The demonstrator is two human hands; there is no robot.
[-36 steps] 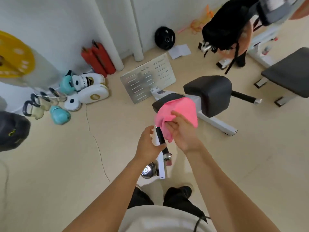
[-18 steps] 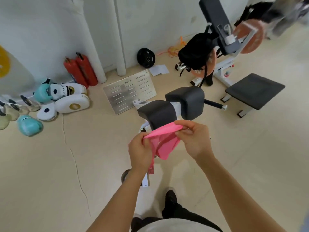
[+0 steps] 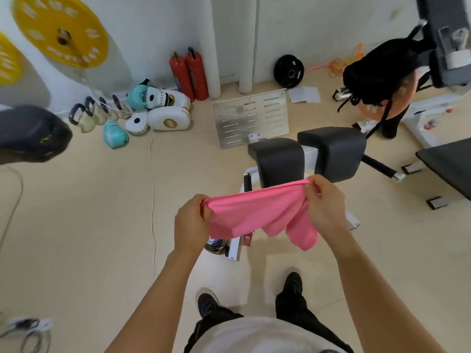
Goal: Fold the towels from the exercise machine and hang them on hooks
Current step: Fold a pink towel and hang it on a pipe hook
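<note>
Right now both hands hold a pink towel point(image 3: 252, 212) stretched between them in the air, above the white frame of the exercise machine point(image 3: 277, 159) with its two dark pads. Left hand point(image 3: 190, 221) has its fingers curled round one bunched end; right hand point(image 3: 325, 202) pinches the other end, from which loose cloth hangs down. Behind, on the beige floor point(image 3: 89, 225), lie a perforated metal plate point(image 3: 251, 118), two red fire extinguishers point(image 3: 190, 75) and boxing gloves point(image 3: 116, 135)
</note>
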